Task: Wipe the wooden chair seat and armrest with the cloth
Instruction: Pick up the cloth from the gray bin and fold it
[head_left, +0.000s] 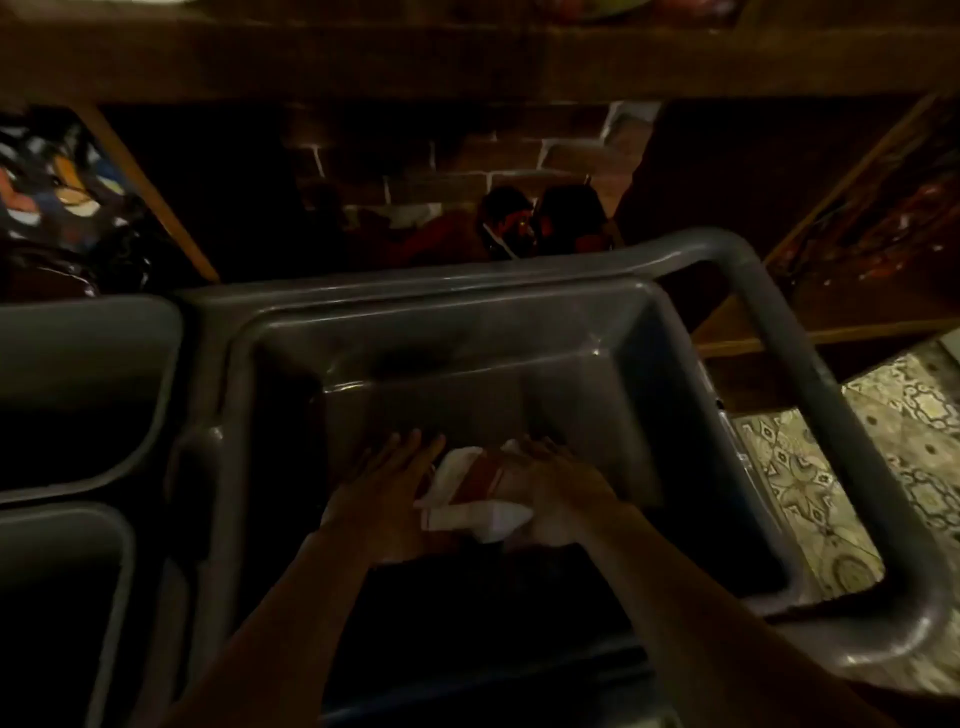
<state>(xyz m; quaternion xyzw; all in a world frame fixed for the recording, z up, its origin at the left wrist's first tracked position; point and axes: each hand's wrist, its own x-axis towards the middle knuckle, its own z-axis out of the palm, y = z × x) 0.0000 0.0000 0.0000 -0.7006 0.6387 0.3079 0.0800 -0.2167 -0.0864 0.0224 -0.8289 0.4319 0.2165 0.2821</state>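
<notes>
1. Cloth (475, 493), white with a reddish-brown stripe, sits bunched low in the middle of the frame, inside a grey plastic bin (691, 374), pressed between two bare hands.
2. Left hand (382, 496) lies flat along the cloth's left side, its fingers (410, 457) extended and close together, touching the fabric rather than curled around it.
3. Right hand (563, 493) is on the cloth's right side, fingers bent over the fabric and gripping a fold of it.
4. Both forearms run down to the lower edge of the frame.
5. Apart from the cloth the bin shows only its bare grey walls; its near part is in deep shadow.
6. Two further grey bins (83, 395) stand at the left edge, one above the other in the frame, interiors too dark to read.
7. A grey tubular handle (810, 364) curves round the bin's right side.
8. No writing can be read anywhere.
9. Patterned floor tiles (831, 478) show at the right; a brick wall (467, 156) and a dark wooden beam (467, 62) cross the upper frame.
</notes>
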